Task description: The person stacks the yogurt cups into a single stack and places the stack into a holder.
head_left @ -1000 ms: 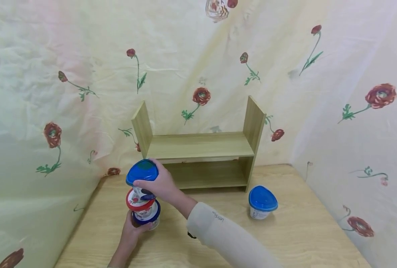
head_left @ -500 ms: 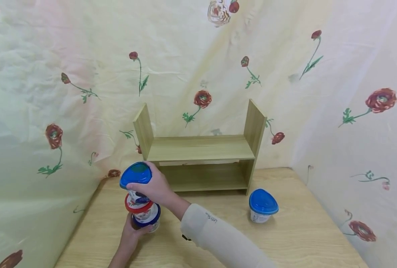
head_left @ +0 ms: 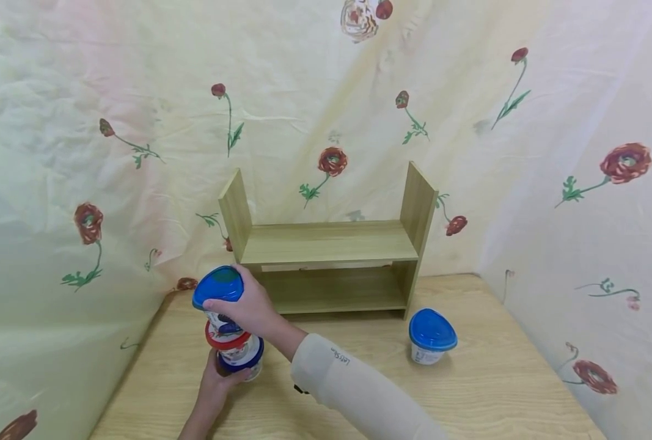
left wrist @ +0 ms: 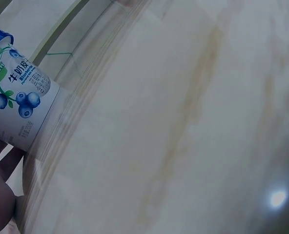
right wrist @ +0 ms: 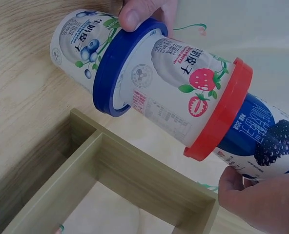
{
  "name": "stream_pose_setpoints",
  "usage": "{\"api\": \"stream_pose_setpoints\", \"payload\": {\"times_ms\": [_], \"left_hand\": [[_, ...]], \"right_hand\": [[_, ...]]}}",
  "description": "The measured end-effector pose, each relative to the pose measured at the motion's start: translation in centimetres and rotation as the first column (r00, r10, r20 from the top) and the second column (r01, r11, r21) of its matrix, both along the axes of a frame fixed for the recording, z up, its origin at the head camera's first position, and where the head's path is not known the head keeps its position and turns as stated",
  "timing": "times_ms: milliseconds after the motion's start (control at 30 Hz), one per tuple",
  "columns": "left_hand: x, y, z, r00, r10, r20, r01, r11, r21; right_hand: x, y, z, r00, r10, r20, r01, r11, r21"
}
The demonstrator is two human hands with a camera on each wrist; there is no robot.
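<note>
Left of centre and low in the head view, three cups stand stacked, a little out of line. The right hand [head_left: 255, 313] grips the top one, a blackberry cup [head_left: 219, 285] with a bright blue lid: the thumb lies across the near side just under the lid's rim, and the other fingers pass behind, mostly hidden. The cup sits between thumb and fingers, its base meeting the lid of the red-lidded cup [head_left: 228, 344] below.

At the bottom of the stack is the blueberry cup [head_left: 242, 367], with a dark blue lid. The left hand [head_left: 214, 380] holds it from the left and near side — the thumb reaches along the front, under the rim. In the right wrist view that thumb shows at top centre, pressed beside the dark blue rim.

Another blue-lidded cup [head_left: 432, 330] stands on the table [head_left: 501, 373] at lower right, well apart from both hands. The wooden shelf [head_left: 328, 241] stands mid-frame, just behind the right hand.
</note>
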State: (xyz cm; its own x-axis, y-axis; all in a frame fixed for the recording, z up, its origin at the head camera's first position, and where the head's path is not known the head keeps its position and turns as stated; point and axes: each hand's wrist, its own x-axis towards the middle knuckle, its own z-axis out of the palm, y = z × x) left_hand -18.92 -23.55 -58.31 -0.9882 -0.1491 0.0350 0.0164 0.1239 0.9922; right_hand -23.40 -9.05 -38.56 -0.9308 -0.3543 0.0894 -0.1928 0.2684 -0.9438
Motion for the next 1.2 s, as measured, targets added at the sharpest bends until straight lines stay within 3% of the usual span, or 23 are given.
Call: {"api": "stream_pose_setpoints", "payload": {"times_ms": [333,1200], "left_hand": [[0.1,0.0,0.2,1.0,0.004,0.001,-0.004,1.0,0.001],[0.2,0.0,0.2,1.0,0.002,0.018,-0.002,1.0,0.007]], "right_hand": [[0.2,-0.7,0.2,1.0,-0.028,0.009,0.027,0.999,0.034],[1.0,-1.0,0.2,0.991,-0.111,-0.074,0.117,0.989,0.086]]}}
